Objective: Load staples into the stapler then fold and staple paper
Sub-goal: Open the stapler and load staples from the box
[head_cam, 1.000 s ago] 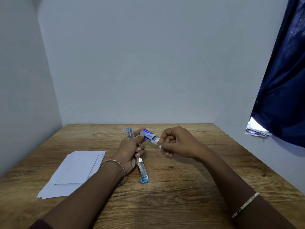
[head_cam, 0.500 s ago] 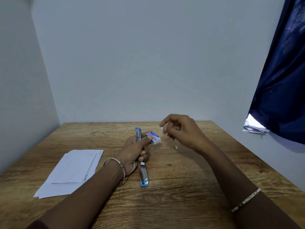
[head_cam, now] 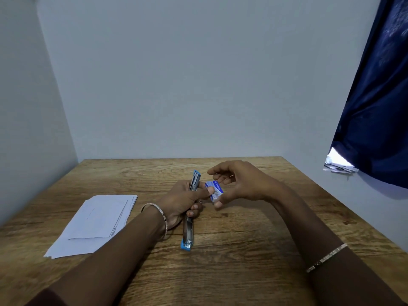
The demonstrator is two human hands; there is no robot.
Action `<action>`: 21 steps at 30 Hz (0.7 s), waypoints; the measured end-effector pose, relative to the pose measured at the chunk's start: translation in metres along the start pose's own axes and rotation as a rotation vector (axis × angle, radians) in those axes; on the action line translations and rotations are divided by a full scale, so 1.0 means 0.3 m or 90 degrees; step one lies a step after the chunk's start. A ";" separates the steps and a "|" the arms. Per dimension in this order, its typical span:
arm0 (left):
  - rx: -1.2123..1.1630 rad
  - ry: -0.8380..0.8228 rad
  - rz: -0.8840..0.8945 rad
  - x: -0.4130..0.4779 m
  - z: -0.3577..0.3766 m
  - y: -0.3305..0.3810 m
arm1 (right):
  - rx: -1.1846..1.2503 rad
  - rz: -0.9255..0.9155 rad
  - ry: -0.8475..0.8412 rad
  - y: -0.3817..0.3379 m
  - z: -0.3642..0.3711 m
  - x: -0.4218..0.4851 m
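My left hand [head_cam: 181, 199] grips the middle of a blue and metal stapler [head_cam: 187, 233], which is opened out flat with one end on the wooden table [head_cam: 242, 261]. The thumb of that hand pins a small blue staple box [head_cam: 215, 188] against the fingers. My right hand [head_cam: 247, 184] hovers just right of the box, its thumb touching the box's lower corner. A thin pale staple strip [head_cam: 229, 177] shows among its loosely spread fingers. A stack of white paper [head_cam: 92, 221] lies flat to the left.
Grey walls close in the table at the back and left. A dark blue curtain [head_cam: 379, 107] hangs at the right, with some papers [head_cam: 340, 165] on a ledge under it. Bare wood lies in front of both hands.
My right hand, which had lifted away from the box with the strip pinched, has come back down beside it, thumb on the box. My left hand still holds the stapler and box.
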State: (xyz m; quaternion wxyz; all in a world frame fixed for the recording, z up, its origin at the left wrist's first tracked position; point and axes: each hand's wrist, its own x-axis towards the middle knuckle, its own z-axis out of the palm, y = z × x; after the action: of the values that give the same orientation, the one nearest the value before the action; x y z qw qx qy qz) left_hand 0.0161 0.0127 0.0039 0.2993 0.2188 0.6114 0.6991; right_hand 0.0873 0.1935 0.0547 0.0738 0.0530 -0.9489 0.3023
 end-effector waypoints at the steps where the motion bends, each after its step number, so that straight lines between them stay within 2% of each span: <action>1: 0.002 -0.001 -0.002 0.000 0.000 0.000 | -0.030 -0.006 -0.009 0.001 0.002 0.002; 5: 0.019 0.009 -0.010 -0.002 0.000 0.005 | -0.052 -0.004 0.001 0.017 0.002 0.009; 8: -0.004 0.072 -0.020 0.007 -0.008 0.013 | -0.069 0.035 0.022 0.037 -0.011 0.007; 12: -0.049 0.136 -0.050 0.021 -0.033 0.024 | -0.151 0.067 -0.045 0.042 -0.003 0.006; 17: -0.206 0.088 -0.070 0.016 -0.045 0.037 | -0.159 0.074 -0.077 0.048 0.004 0.012; 21: -0.244 0.090 -0.050 0.013 -0.047 0.046 | -0.142 0.070 -0.050 0.050 -0.003 0.008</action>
State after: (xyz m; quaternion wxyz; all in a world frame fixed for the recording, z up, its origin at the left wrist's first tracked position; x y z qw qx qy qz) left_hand 0.0016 0.0042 0.0151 0.3185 0.0846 0.4949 0.8040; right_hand 0.0828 0.2062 0.0473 0.0251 0.0041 -0.9802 0.1963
